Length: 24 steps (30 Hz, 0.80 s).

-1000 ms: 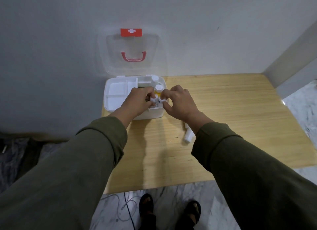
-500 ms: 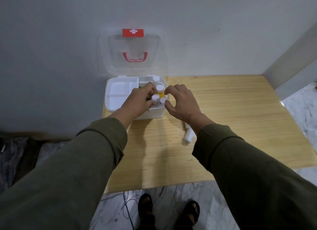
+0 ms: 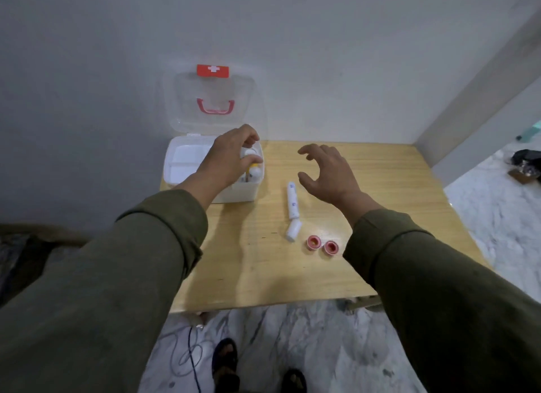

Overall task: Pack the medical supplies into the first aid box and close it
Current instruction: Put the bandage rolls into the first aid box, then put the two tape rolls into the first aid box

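The white first aid box stands open at the table's back left, its clear lid upright against the wall. My left hand reaches into the box's right compartment, fingers curled round a white-capped bottle. Another small bottle with a yellow body sits just in front of it. My right hand hovers over the table with fingers spread, holding nothing. On the table lie a long white tube, a short white roll and two pink tape rolls.
The wooden table stands in a wall corner; its front edge is near my sleeves. Below it are a marble floor, a cable and my sandalled feet. Dark objects lie on the floor at the far right.
My right hand has drawn back from the box to the right and opened over the table. My left hand stays in the box, shifted a little further back onto a bottle.
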Tool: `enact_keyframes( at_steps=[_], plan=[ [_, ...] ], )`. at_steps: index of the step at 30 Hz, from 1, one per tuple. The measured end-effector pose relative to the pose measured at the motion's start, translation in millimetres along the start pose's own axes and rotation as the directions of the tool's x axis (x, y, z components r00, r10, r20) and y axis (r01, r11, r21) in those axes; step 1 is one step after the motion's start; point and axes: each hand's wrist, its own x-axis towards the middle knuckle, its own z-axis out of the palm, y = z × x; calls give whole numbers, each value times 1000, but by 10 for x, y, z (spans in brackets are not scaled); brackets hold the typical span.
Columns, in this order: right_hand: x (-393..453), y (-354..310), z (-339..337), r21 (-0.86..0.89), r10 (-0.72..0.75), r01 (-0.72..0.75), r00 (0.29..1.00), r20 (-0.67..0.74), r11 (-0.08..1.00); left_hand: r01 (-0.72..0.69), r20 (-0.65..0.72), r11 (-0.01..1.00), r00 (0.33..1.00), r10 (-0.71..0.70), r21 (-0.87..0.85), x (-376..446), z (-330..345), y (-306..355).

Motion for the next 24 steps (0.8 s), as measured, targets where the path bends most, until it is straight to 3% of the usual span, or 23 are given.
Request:
enact_keyframes(
  at_steps=[9,14,24],
  plan=[
    [-755,705,-58,-21,54,-51,989,139,998,84,90,995,992,-89,52,-660,927,397],
    [-1153,1007,215,-10,93,-93,967,238,996,133,225,977,960,-169,169,-994,1420,461],
    [-1434,1122,545,135,162,-194,963,216,972,135,146,936,971,-191,326,-1124,1806,398]
  ],
)
